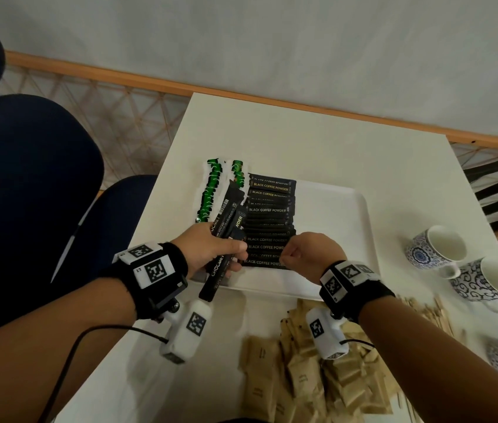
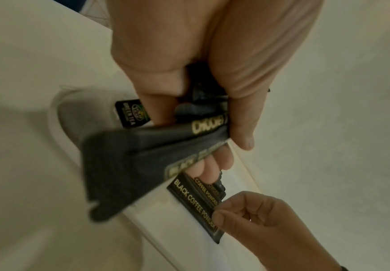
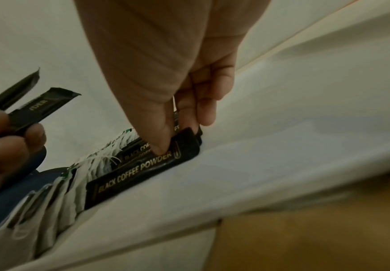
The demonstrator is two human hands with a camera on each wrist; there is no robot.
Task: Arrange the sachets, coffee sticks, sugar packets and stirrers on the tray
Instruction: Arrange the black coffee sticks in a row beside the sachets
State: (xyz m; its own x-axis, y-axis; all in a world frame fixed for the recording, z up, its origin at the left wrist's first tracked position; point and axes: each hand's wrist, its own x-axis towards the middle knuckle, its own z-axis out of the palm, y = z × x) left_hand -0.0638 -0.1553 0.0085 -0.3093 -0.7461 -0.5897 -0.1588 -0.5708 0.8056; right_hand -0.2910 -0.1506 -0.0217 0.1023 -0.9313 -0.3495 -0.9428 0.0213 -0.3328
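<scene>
Several coffee sticks (image 1: 226, 236) fan loosely from the left hand (image 1: 211, 248), fingers clamped round them at the tray's (image 1: 333, 239) seven o'clock, and may slip while the right hand (image 1: 311, 251) seemingly pinches the row's (image 1: 269, 221) nearest stick (image 3: 142, 170), possibly skewing it.

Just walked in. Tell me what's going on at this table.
A person is laying black coffee sticks in a row on a white tray. The left hand grips a bundle of spare sticks over the tray's left side, while the right hand pinches the nearest stick at the row's near end. Green sachets already line the left edge. Brown sugar packets and wooden stirrers still lie on the table beside the patterned cups.
</scene>
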